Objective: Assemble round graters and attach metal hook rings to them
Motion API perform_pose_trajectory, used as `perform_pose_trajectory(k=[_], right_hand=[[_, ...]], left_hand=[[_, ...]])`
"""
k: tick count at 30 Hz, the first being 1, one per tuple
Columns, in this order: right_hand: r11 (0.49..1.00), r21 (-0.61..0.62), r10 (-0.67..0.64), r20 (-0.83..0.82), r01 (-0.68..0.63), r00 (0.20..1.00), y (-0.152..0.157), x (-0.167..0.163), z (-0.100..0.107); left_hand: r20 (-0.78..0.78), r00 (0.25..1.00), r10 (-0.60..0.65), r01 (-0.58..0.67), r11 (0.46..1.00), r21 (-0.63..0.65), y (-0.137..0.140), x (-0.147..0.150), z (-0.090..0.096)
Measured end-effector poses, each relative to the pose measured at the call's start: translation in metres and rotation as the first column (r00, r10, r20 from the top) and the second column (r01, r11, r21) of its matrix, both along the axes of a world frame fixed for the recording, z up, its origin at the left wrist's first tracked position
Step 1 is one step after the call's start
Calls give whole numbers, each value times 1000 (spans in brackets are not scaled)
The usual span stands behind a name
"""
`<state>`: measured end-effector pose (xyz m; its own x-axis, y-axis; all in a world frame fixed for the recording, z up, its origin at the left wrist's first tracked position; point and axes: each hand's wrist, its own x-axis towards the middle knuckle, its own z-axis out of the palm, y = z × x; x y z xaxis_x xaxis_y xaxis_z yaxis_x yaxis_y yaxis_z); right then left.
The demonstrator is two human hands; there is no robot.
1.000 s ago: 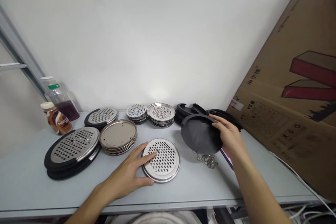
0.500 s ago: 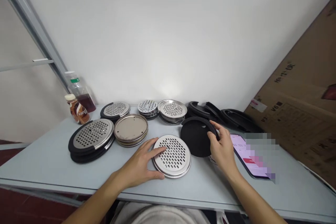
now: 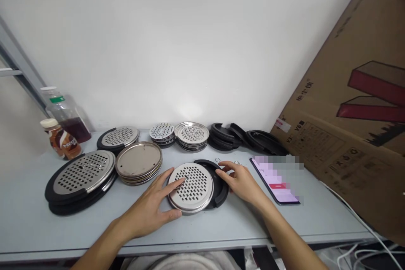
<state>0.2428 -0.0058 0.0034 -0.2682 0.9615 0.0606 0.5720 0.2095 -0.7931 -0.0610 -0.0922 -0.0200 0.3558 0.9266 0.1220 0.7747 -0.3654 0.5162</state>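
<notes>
A round perforated metal plate lies near the front of the table. My left hand grips its left side, the index finger on the holes and the thumb at the near rim. A black C-shaped holder reaches in from the right, and the plate covers part of it. My right hand has its bent fingertips at the holder's upper right rim. To the left are a stack of plain metal discs and perforated plates in black holders.
Along the wall stand small perforated discs, a stack of perforated plates and black holders. Thin metal rings and a phone lie on the right. Two bottles stand at left; a cardboard box leans at right.
The black holder, tilted up in my right hand before, now lies lower against the plate's right side and partly under it. My left hand keeps its place on the plate. The view has turned right.
</notes>
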Motion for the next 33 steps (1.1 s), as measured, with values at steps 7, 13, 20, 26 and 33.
perform_pose_trajectory(k=[7, 13, 20, 26, 33], right_hand=[[984, 17, 173, 74, -175, 982, 1, 19, 8], [916, 26, 400, 29, -400, 916, -3, 29, 3], [897, 62, 431, 92, -437, 898, -4, 23, -4], [898, 39, 429, 145, -439, 891, -8, 18, 1], [904, 30, 417, 165, -427, 894, -12, 8, 4]], left_hand=[[8, 1000, 19, -18, 999, -44, 0, 0, 0], [32, 999, 11, -10, 1000, -24, 0, 3, 1], [69, 997, -20, 20, 1000, -10, 1, 7, 5], [77, 997, -23, 25, 999, -29, 1, 11, 9], [61, 998, -31, 34, 999, -40, 2, 14, 11]])
